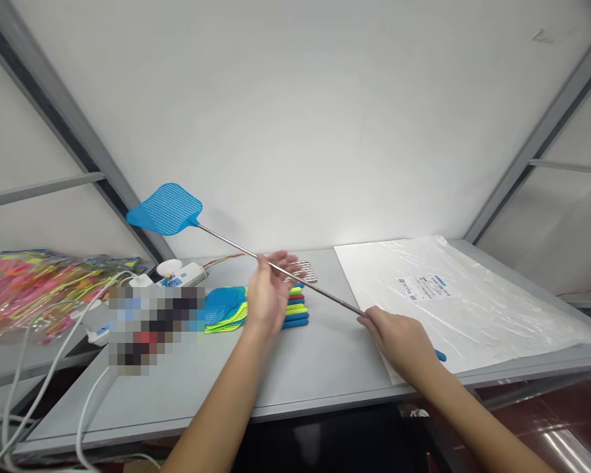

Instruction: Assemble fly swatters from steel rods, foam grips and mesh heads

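A blue fly swatter with a thin metal telescopic rod is held slantwise above the table, its mesh head (167, 210) up at the left. My right hand (401, 338) is closed around its handle end; a blue grip tip (440, 355) shows past the hand. Partway along the rod, my left hand (270, 289) has its thumb over the metal, with the other fingers stretched out behind it. Below the left hand lies a stack of blue and yellow-green fly swatters (225, 305), their blue, yellow and red handles (295, 312) pointing right. Several short metal rods (306, 270) lie behind that hand.
A white sheet-like package (473, 315) in clear film, with a label, covers the table's right side. At left are a power strip (187, 276), white cables (62, 355) and bagged colourful items (54, 289). A pixelated patch hides something on the table. Grey metal frames flank the white wall.
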The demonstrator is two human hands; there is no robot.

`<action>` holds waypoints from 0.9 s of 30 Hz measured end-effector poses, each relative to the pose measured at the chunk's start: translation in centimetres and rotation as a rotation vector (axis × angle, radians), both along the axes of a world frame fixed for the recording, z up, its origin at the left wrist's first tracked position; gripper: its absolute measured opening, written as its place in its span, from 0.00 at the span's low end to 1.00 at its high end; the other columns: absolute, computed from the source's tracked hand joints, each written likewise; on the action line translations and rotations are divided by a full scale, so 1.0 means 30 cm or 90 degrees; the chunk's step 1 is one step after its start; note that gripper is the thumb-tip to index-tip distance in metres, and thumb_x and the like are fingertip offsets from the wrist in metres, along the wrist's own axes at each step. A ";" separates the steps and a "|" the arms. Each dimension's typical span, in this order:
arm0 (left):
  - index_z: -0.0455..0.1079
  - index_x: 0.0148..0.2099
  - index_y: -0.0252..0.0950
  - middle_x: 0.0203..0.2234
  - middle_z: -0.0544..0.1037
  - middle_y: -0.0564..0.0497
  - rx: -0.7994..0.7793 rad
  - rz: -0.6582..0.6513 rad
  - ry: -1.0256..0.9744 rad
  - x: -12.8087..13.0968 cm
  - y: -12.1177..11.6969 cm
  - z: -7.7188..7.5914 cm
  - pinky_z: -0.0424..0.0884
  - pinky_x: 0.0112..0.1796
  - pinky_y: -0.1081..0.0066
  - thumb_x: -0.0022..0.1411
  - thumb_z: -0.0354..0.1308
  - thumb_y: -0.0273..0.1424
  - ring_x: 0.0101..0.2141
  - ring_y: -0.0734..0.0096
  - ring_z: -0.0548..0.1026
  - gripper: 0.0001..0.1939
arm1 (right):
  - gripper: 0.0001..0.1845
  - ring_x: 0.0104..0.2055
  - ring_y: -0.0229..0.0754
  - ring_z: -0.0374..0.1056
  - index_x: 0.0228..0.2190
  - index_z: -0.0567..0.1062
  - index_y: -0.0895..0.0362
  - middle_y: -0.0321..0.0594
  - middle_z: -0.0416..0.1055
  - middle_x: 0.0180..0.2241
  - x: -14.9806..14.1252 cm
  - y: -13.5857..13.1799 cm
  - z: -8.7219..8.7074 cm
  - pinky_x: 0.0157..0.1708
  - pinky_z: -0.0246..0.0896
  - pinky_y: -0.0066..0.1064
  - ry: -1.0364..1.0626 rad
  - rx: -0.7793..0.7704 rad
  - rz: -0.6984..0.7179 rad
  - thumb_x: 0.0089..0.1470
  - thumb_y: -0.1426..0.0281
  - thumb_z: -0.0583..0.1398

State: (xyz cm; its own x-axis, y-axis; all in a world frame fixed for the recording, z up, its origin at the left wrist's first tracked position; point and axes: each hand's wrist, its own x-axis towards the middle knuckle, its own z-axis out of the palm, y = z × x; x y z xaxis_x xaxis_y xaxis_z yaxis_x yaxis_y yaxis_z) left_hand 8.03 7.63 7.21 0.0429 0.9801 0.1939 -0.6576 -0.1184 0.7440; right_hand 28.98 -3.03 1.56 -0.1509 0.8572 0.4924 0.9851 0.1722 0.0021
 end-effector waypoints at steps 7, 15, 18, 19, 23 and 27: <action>0.67 0.31 0.34 0.26 0.75 0.50 0.017 -0.027 0.058 0.008 -0.075 -0.019 0.73 0.39 0.59 0.64 0.55 0.43 0.30 0.64 0.78 0.16 | 0.20 0.18 0.36 0.61 0.25 0.66 0.54 0.31 0.66 0.18 -0.019 -0.012 0.004 0.21 0.39 0.31 0.014 0.014 0.036 0.67 0.62 0.47; 0.66 0.30 0.35 0.20 0.68 0.56 0.029 0.048 -0.047 -0.169 0.025 0.104 0.76 0.38 0.58 0.66 0.54 0.40 0.23 0.71 0.74 0.16 | 0.21 0.17 0.36 0.61 0.24 0.68 0.55 0.32 0.65 0.15 0.063 -0.054 -0.038 0.22 0.42 0.31 -0.050 0.084 0.038 0.67 0.62 0.48; 0.68 0.33 0.35 0.24 0.73 0.53 0.012 0.021 -0.060 -0.141 0.036 0.095 0.75 0.40 0.57 0.67 0.52 0.41 0.27 0.70 0.76 0.16 | 0.21 0.18 0.36 0.62 0.24 0.69 0.56 0.33 0.67 0.17 0.079 -0.047 -0.037 0.23 0.44 0.31 -0.051 0.099 0.028 0.67 0.63 0.49; 0.69 0.36 0.35 0.26 0.75 0.52 0.003 0.007 -0.061 -0.117 0.031 0.084 0.75 0.42 0.56 0.67 0.52 0.43 0.29 0.68 0.77 0.16 | 0.21 0.18 0.36 0.62 0.24 0.69 0.56 0.33 0.67 0.17 0.080 -0.043 -0.034 0.23 0.44 0.31 -0.048 0.104 0.028 0.66 0.63 0.49; 0.68 0.40 0.36 0.30 0.78 0.47 -0.021 -0.065 -0.022 -0.013 -0.015 0.026 0.73 0.43 0.51 0.65 0.52 0.46 0.34 0.61 0.79 0.17 | 0.18 0.20 0.36 0.63 0.25 0.70 0.56 0.33 0.67 0.18 0.070 -0.028 -0.025 0.24 0.45 0.31 -0.034 0.109 0.037 0.66 0.64 0.51; 0.65 0.32 0.35 0.25 0.75 0.51 -0.029 -0.037 -0.017 0.009 -0.040 0.019 0.73 0.43 0.53 0.65 0.54 0.42 0.30 0.62 0.79 0.16 | 0.18 0.20 0.36 0.62 0.26 0.70 0.56 0.32 0.66 0.17 0.072 -0.030 -0.031 0.24 0.45 0.31 -0.032 0.106 0.040 0.66 0.63 0.51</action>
State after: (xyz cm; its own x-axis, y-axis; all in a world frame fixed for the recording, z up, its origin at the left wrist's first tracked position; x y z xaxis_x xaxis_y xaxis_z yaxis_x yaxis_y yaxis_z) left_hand 8.28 6.42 7.78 0.0953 0.9839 0.1509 -0.6817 -0.0460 0.7302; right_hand 31.13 -3.92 0.62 -0.2300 0.7522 0.6175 0.9702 0.2272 0.0845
